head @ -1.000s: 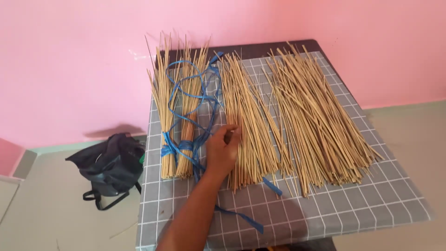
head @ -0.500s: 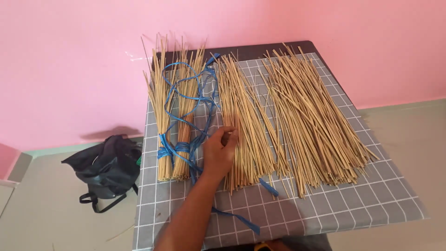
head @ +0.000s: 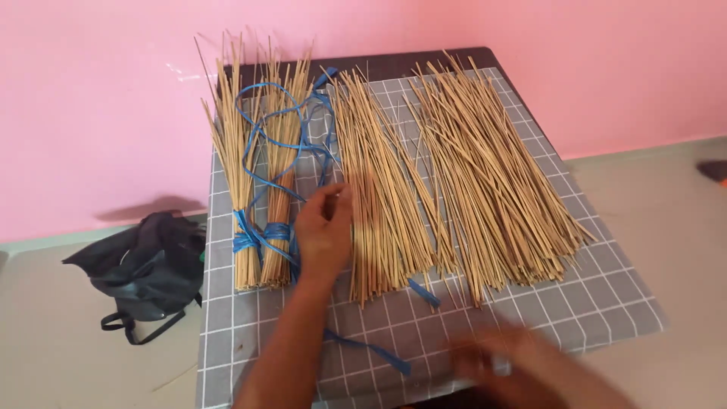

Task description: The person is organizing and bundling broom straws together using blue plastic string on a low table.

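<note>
Desk, covered with a grey cloth checked in white, stands against a pink wall.

Right loose pile of thin straw-coloured sticks: fanned from the far edge toward the near right corner, untied.

Middle loose pile of sticks: lies along the desk's centre, untied. Judged light, stiff, brittle if bent, and apt to slide apart; best gathered round the middle or near the cut ends, with the whole hand.

Two tied bundles: at the left edge, each bound near its lower end with blue strapping; loose loops of the same strapping trail over them and toward the near edge.

Black bag: on the floor, left of the desk.

Left hand: fingers curled, tips touching the left side of the middle pile; not closed round anything.

Right hand: at the near edge, motion-blurred; cannot tell whether it is open or closed.
</note>
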